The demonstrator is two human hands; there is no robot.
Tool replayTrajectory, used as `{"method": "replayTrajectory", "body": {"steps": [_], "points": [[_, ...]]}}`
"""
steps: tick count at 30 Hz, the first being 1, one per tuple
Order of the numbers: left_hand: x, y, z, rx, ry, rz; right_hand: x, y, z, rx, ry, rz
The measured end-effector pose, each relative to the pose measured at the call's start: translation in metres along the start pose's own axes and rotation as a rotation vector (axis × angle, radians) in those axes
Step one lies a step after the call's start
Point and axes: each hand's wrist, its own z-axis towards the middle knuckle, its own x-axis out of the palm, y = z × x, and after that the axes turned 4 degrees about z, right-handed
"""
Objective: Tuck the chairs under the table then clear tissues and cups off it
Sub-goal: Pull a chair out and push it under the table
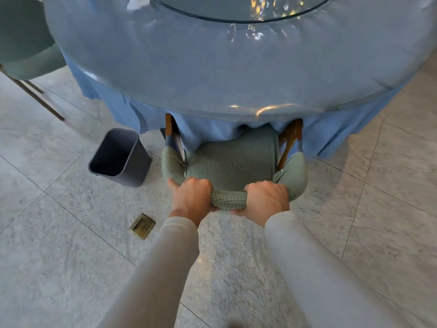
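Floor tiles (71, 245) bear a grey bin (141, 168) beside the chair (231, 162)

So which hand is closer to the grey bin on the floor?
Left. The left hand grips the chair back on the side toward the bin; the right hand grips it farther right.
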Motion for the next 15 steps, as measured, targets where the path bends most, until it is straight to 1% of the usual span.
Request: {"method": "replayTrajectory", "body": {"steps": [4,9,11,13,15], "points": [[-0.009,0.003,0.03,0.016,-0.043,0.033,-0.005,-0.004,0.028,-0.045,-0.078,-0.001],[-0.014,0.012,0.076,0.073,-0.149,0.05,-0.016,-0.002,0.066,-0.04,-0.306,0.044],[-0.018,0.017,0.095,0.094,-0.281,0.074,-0.024,0.002,0.083,-0.027,-0.362,0.049],[-0.024,0.022,0.113,0.138,-0.423,0.105,-0.033,0.005,0.1,-0.02,-0.383,0.058],[-0.031,0.026,0.133,0.167,-0.463,0.137,-0.042,0.005,0.117,-0.014,-0.384,0.061]]}}
